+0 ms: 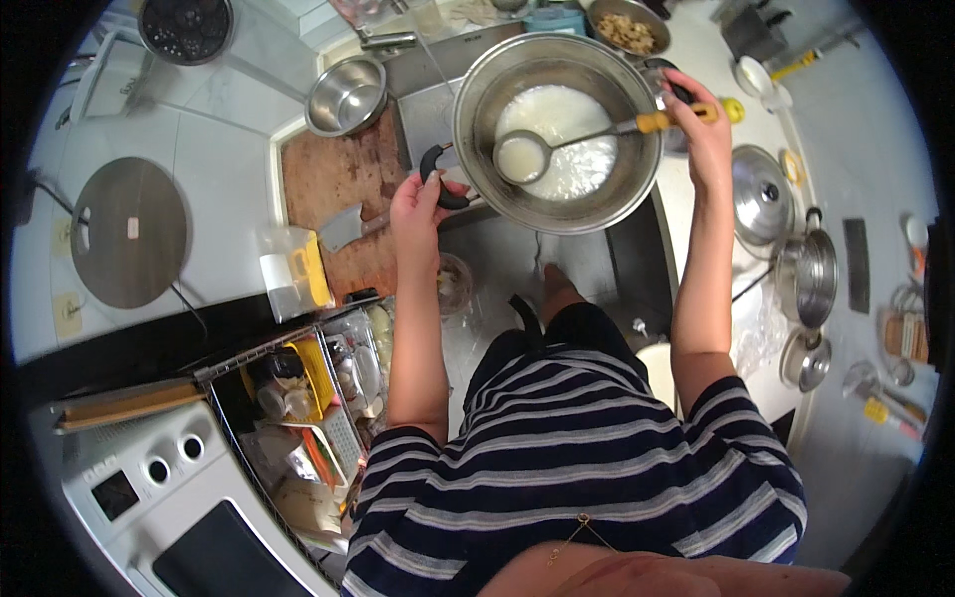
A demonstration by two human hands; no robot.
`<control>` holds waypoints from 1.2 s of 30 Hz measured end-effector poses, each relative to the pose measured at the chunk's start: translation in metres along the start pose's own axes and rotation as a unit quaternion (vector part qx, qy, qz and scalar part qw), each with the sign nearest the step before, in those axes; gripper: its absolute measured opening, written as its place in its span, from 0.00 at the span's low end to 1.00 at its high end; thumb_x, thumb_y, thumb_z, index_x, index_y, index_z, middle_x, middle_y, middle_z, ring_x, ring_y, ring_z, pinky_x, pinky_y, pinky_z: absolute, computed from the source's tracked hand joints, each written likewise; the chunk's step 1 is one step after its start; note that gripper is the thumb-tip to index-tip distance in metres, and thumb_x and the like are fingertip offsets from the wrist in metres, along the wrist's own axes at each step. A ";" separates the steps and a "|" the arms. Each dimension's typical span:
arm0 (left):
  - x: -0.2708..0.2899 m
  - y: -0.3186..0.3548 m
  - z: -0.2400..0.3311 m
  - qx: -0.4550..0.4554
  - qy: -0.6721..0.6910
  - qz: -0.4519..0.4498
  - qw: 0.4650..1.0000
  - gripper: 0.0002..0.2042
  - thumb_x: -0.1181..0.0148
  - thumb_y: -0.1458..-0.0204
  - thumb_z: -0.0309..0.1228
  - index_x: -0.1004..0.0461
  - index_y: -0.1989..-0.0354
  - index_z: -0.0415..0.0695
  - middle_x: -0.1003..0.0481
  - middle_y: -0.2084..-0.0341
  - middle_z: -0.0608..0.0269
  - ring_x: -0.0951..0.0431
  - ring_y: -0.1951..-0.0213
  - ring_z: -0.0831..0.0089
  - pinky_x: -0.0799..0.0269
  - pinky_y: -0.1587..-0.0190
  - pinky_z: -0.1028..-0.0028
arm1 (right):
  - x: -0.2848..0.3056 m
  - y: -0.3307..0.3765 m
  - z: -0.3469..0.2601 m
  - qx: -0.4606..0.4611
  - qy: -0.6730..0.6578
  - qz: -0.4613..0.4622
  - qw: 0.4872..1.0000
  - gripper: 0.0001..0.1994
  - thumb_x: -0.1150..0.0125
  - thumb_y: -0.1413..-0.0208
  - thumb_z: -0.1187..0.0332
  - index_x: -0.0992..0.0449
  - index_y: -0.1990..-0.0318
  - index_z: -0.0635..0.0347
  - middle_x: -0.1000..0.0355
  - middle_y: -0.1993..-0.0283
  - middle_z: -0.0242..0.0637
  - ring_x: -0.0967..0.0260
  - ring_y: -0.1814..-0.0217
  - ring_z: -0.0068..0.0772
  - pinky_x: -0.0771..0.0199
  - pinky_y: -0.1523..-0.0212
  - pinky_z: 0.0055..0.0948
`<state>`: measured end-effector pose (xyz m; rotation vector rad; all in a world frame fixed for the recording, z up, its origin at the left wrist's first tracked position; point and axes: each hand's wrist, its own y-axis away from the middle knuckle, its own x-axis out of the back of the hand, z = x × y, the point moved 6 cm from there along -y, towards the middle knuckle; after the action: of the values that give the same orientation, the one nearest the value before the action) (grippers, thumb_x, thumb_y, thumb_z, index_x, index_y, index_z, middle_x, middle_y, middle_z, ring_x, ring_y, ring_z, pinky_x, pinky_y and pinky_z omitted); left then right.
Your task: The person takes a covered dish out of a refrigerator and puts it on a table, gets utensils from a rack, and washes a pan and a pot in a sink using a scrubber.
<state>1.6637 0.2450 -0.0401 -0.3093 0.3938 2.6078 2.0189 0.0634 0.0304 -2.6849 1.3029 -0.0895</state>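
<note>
Head view looks down on a large steel pot [557, 129] held above the dark sink edge, between a wooden cutting board [338, 189] on its left and the pale surface [846, 149] on its right. Left hand [423, 204] is closed around the pot's black side handle [438, 179]. Right hand [701, 124] grips the yellow handle of a ladle [527, 154], whose bowl sits in white liquid at the pot's bottom. A cleaver [343, 227] lies on the board just beside the left hand. A small steel bowl [345, 95] stands at the board's far corner. Lidded pots [786, 229] crowd the surface's near right edge, leaving little open room there.
</note>
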 end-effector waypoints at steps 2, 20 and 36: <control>0.015 -0.039 -0.005 -0.002 0.008 0.041 0.999 0.10 0.48 0.35 0.32 0.27 0.55 0.38 0.21 0.67 0.60 0.19 0.63 0.72 0.23 0.57 0.73 | -0.035 -0.054 0.023 -0.008 -0.011 -0.026 1.000 0.20 0.34 0.48 0.72 0.22 0.46 0.61 0.23 0.55 0.32 0.28 0.56 0.20 0.29 0.52 0.20; 0.102 -0.288 -0.184 0.307 0.157 0.358 0.868 0.09 0.45 0.40 0.34 0.27 0.56 0.45 0.28 0.63 0.62 0.30 0.60 0.63 0.38 0.42 0.53 | -0.244 -0.228 0.277 -0.053 0.199 -0.198 0.958 0.14 0.29 0.53 0.66 0.16 0.56 0.49 0.26 0.58 0.39 0.27 0.53 0.39 0.29 0.49 0.30; 0.055 -0.301 -0.137 -0.007 -0.562 0.269 0.782 0.35 0.46 0.38 0.45 0.47 0.30 0.32 0.46 0.31 0.36 0.48 0.29 0.44 0.53 0.29 0.53 | -0.232 -0.194 0.345 -0.150 0.297 -0.154 0.930 0.20 0.29 0.49 0.53 0.18 0.53 0.55 0.21 0.54 0.41 0.24 0.53 0.34 0.26 0.50 0.32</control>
<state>1.7843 0.4773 -0.2500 1.5111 0.0042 2.7274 2.0673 0.4026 -0.2749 -3.2596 1.0598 -0.8692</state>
